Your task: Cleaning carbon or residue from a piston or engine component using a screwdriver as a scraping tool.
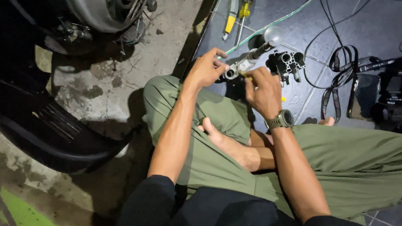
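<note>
left hand [206,69] pinches metal part [240,67] at ring end | right hand [262,91] grips thin yellow-handled tool [246,76] | I judge part rigid, hefty, maybe greasy; hold body

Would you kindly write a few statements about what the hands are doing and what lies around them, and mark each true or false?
1. The left hand grips a small metal part. True.
2. The right hand is empty. False: it holds a thin yellow-handled tool against the metal part.
3. A wristwatch sits on the right wrist. True.
4. The person wears blue trousers. False: the trousers are olive green.
5. A black cluster of tubes lies on the floor just beyond the hands. True.
6. The yellow-handled screwdrivers lie on the person's lap. False: they lie on the floor, farther out.
</note>
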